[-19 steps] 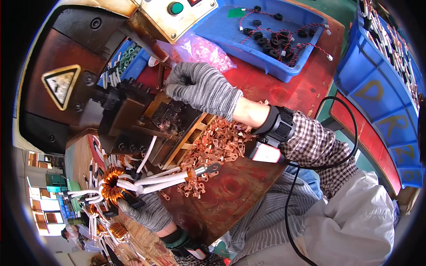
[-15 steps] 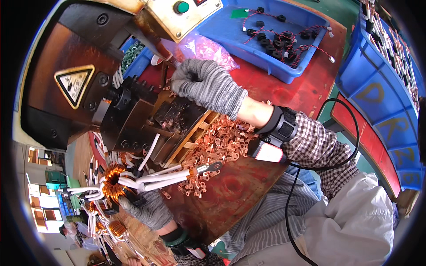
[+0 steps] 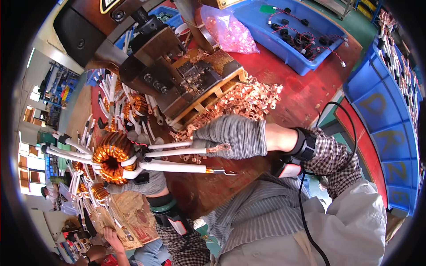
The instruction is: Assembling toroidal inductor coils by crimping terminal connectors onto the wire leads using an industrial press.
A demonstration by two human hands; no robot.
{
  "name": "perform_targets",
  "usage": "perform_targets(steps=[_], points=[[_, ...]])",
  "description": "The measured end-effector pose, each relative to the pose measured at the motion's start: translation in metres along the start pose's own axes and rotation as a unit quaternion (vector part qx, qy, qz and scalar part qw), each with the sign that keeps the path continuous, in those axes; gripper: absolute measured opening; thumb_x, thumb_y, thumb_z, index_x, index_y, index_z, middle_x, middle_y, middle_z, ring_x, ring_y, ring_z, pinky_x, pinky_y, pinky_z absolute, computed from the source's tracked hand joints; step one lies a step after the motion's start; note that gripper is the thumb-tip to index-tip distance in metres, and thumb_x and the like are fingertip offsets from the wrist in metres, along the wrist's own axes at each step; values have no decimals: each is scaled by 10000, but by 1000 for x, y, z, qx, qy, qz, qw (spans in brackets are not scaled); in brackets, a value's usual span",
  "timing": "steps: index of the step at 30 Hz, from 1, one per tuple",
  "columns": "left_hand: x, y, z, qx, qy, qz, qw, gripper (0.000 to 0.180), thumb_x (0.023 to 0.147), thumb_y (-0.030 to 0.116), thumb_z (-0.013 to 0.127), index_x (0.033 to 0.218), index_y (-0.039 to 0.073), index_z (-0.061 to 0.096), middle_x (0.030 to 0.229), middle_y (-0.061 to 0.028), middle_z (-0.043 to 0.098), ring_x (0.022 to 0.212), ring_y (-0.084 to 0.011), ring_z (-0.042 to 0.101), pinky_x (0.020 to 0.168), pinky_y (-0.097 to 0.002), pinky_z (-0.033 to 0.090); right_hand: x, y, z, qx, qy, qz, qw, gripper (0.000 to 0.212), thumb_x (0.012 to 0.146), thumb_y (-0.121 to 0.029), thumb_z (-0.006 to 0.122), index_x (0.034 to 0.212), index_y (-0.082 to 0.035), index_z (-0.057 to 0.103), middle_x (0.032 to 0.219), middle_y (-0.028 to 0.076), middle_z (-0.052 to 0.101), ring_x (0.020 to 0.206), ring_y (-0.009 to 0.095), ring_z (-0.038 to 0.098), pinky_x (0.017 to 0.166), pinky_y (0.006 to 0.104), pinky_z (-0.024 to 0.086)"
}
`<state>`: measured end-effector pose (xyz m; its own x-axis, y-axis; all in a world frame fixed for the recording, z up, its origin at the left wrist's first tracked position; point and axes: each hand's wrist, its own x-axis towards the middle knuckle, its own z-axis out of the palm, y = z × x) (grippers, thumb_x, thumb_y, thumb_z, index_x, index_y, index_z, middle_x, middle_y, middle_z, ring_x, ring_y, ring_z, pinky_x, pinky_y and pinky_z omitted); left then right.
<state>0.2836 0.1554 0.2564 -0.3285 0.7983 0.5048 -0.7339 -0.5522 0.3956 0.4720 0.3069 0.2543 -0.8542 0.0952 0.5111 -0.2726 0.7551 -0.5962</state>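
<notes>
My left hand [image 3: 150, 182], in a grey knitted glove, is closed on a ring-shaped coil [image 3: 113, 163] wound with copper wire. White-sleeved leads [image 3: 175, 166] stick out from both sides of the coil, and two on the right end in metal lugs [image 3: 219, 148]. My right hand [image 3: 233, 136], gloved alike, has its fingers curled beside the upper lead, at the near edge of a heap of copper lugs [image 3: 253, 99]. One lead runs up to those fingers; its end and anything inside the grip are hidden.
A press [image 3: 159, 71] with a metal die block stands behind the heap. Beyond are a bag of lugs [image 3: 228, 31] and a blue tray [image 3: 306, 66] of black rings. More coils [image 3: 133, 106] lie at left, near a person's hand [image 3: 113, 239]. A blue crate [image 3: 377, 102] stands right.
My right hand has come down from the press to beside the leads. The coil in my left hand is raised and turned, its leads now reaching toward my right hand. The view has shifted.
</notes>
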Motion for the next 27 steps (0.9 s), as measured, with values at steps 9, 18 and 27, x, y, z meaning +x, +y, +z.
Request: perform_targets(steps=[9, 18, 27], points=[[7, -2, 33, 47, -74, -37, 995, 605, 708, 338, 642, 1182, 57, 392, 920, -119, 401, 813, -185, 411, 756, -325, 386, 14, -25, -23, 307, 46, 233, 922, 393, 836, -385, 488, 722, -14, 552, 512, 67, 502, 460, 178, 520, 461, 323, 417], [24, 7, 26, 70, -226, -98, 967, 718, 600, 343, 726, 1183, 122, 369, 1007, -131, 394, 924, -218, 418, 852, -414, 320, -21, 6, -6, -220, -41, 14, 974, 208, 791, -285, 488, 823, -96, 570, 750, 96, 541, 728, 250, 561, 558, 354, 471], [14, 6, 23, 52, -68, 84, 993, 688, 590, 386, 748, 1122, 93, 425, 964, -80, 458, 842, -205, 442, 762, -326, 421, -12, 9, 3, -114, -4, 11, 993, 119, 747, -110, 539, 860, -73, 533, 846, 97, 529, 763, 274, 539, 635, 334, 471]])
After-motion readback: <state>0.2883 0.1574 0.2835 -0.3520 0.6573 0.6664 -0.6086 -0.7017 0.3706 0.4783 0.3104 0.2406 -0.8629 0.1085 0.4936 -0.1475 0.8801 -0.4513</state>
